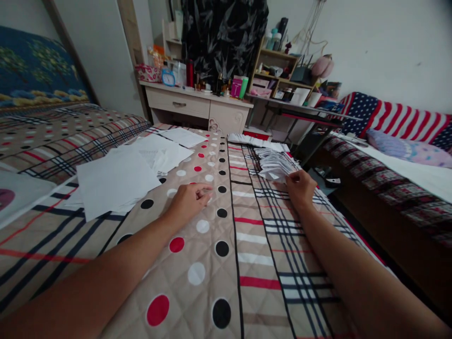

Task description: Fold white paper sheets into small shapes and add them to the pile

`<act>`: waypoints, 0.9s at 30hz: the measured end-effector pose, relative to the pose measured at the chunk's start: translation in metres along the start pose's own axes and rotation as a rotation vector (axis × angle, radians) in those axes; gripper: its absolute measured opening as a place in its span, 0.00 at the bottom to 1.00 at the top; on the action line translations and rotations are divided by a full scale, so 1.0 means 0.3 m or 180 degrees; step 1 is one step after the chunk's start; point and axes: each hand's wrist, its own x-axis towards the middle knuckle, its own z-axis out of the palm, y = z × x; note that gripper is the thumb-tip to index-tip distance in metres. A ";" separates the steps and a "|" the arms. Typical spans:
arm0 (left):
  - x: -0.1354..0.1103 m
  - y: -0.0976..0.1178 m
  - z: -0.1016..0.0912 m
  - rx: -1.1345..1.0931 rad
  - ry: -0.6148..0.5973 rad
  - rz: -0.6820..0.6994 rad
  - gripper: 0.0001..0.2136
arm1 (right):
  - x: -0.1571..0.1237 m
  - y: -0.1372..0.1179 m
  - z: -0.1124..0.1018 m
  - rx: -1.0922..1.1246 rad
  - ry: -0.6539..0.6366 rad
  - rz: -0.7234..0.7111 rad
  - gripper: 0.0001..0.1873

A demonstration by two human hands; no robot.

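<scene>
Bed (192, 310) w/ quilted cover (254, 270), dots down mid., plaid either side. On it: overlapping white sheets (113, 176), L; fanned pile of smaller white papers (275, 164), R; long white paper row (256, 141) just behind.

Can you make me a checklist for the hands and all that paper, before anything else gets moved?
1. Left hand free of big sheets: ok, it is over the dotted part of the bed, apart from them.
2. Right hand at the small pile: ok, its fingers are at the near edge.
3. Right hand gripping a piece: cannot tell, too small to see.
4. Big sheets squared up: not ok, they overlap at different angles.
5. Small pile neat: not ok, its edges are uneven.
</scene>
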 end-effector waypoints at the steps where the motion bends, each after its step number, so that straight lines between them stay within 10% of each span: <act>1: 0.000 -0.004 0.001 -0.0024 -0.0022 -0.0010 0.13 | 0.008 0.007 0.009 -0.0060 -0.0005 0.0006 0.02; 15: 0.001 -0.021 0.006 0.0090 -0.0118 -0.0015 0.11 | 0.084 -0.028 0.099 -0.1691 -0.0509 0.0117 0.10; 27: 0.003 -0.015 0.004 0.0161 -0.0160 -0.0012 0.11 | 0.015 -0.049 0.066 -0.1262 -0.0326 0.0063 0.12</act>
